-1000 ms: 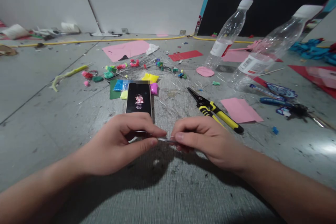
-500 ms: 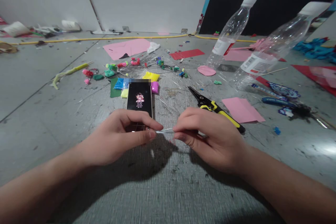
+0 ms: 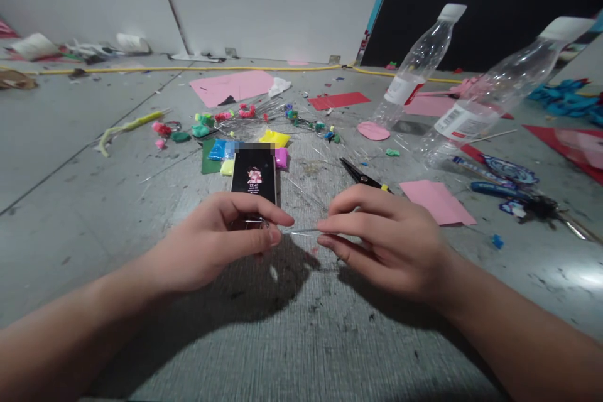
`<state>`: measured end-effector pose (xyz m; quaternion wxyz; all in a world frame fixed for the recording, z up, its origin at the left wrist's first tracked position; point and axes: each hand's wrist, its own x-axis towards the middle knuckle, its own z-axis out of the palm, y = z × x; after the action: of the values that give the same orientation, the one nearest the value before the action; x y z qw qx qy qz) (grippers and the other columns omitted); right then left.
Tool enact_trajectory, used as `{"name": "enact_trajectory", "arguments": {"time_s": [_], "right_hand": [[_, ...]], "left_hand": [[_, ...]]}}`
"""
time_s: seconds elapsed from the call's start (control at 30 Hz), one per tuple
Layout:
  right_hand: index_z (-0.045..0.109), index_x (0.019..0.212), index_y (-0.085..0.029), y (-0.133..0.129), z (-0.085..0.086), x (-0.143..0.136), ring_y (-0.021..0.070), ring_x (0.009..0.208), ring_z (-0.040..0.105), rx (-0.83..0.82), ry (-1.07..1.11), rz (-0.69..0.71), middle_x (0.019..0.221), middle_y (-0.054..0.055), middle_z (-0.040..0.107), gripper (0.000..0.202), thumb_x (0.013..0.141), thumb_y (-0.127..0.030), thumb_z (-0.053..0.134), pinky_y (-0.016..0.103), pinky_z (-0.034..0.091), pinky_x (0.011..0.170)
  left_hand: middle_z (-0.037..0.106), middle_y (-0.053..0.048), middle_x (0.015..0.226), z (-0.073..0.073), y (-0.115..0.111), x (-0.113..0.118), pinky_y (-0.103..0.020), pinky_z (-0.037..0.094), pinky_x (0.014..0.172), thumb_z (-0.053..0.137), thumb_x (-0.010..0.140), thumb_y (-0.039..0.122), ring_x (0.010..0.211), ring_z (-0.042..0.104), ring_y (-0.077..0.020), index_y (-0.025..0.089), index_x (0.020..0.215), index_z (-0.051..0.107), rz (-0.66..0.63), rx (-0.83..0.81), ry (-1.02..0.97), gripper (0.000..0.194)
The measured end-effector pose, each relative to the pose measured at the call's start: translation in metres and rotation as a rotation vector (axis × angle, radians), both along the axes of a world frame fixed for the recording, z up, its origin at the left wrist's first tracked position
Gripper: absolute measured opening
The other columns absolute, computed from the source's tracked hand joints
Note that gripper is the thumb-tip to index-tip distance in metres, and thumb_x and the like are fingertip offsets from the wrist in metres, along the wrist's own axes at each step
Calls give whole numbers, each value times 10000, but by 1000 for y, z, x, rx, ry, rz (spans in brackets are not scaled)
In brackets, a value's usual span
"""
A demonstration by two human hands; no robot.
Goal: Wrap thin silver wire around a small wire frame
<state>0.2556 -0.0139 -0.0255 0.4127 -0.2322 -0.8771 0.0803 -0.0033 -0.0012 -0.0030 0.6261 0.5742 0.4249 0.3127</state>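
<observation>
Thin silvery wire strands (image 3: 301, 232) stretch across the short gap between my hands, above the grey surface. My left hand (image 3: 211, 245) pinches one end between thumb and index finger, and a curved bit of wire shows behind that finger. My right hand (image 3: 386, 242) has its thumb and fingers closed on the other end, its fingertips slightly parted around the strands. Just behind the left hand lies a phone (image 3: 254, 169) with a lit lock screen. Black-and-yellow cutters (image 3: 360, 174) lie beyond the right hand, which hides their handles.
Two clear plastic bottles (image 3: 400, 89) with white caps stand at the right. Colourful clay packets (image 3: 274, 137), loose wires with clay bits (image 3: 311, 122) and pink paper (image 3: 436, 201) lie about. A yellow cable (image 3: 211, 68) runs along the back near the wall.
The right hand has shifted slightly up and right, its fingers a little more spread, and covers more of the cutters. The wire gap is wider. The view has shifted slightly.
</observation>
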Motion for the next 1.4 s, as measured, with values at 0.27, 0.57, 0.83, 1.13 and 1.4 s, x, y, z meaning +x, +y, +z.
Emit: {"name": "enact_trajectory", "arguments": {"time_s": [0.27,0.57,0.83,1.13,1.4], "right_hand": [[752,996,-164,-2,-3,-6,136,757,651,-111,91,-43,934,57,712,60,993,-127,704,247,519,603],[766,865,-196,-7,-6,-16,126,688,641,-417,253,-115,797,6,723,106,953,-153,725,249,491,587],[711,756,-196,-7,1,-21,137,629,602,-860,328,-142,695,-2,676,174,901,-290,728,263,472,563],[683,758,-189,-5,0,-22,73,438,429,-1423,437,-81,571,-46,586,274,809,-419,824,217,286,415],[670,657,-176,-5,0,-24,66,445,475,-1660,588,4,556,-12,611,212,724,-310,820,182,275,395]], "left_hand": [[711,21,635,-3,-1,1,-155,456,518,861,726,136,569,583,-92,248,872,882,42,100,45,185],[741,-5,686,-2,-3,1,-188,472,503,817,767,166,577,606,-116,222,878,858,45,246,112,131],[771,-12,770,2,-7,0,-216,518,564,735,858,155,650,669,-137,213,892,816,-17,456,214,105],[755,-7,766,6,-6,1,-268,544,610,710,870,129,668,670,-162,238,859,794,-42,636,271,138],[746,-5,779,4,-5,0,-269,522,614,684,891,92,686,677,-155,234,890,782,-122,751,268,173]]}}
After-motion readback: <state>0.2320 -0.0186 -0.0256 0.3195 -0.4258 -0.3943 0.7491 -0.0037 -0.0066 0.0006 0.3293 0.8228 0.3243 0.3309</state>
